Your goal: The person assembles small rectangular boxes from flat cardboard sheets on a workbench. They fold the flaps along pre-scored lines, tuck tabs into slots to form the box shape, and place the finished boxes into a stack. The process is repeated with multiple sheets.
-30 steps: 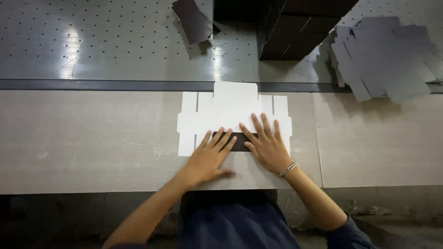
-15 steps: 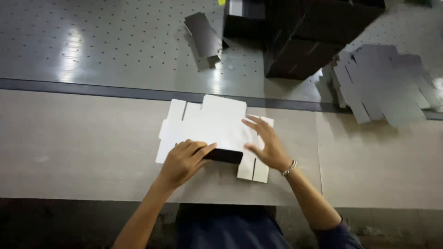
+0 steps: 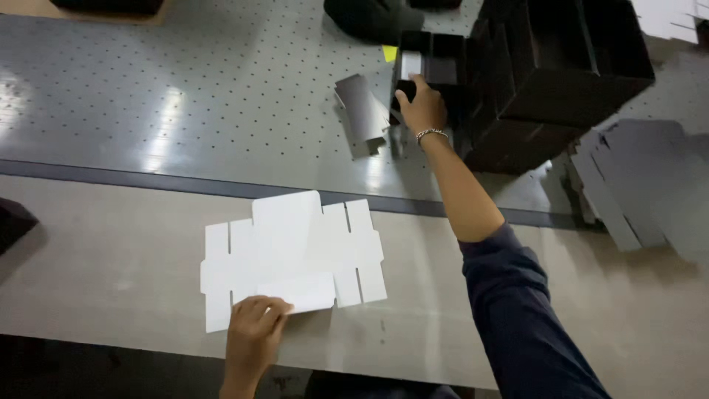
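Step in hand: the flat white die-cut box blank point(image 3: 295, 255) lies on the pale table point(image 3: 96, 273), held in place while the other arm fetches a dark part from farther off.
Left hand point(image 3: 255, 329): rests on the near edge of the blank, fingers point(image 3: 267, 309) curled down and pressing a folded-up flap; it pins the sheet and does not lift it.
Right hand point(image 3: 421, 107): stretched out to the grey perforated surface point(image 3: 185, 111), fingers closed around a small black piece point(image 3: 405, 90) beside the stack of black boxes point(image 3: 546, 74).
Nearby: a loose grey flap point(image 3: 360, 114) just left of that hand; flat grey blanks point(image 3: 642, 185) at the right.
Next move calls for: by my judgement, carrying the black piece back onto the blank without the sheet shifting, so the left hand's pressure matters.
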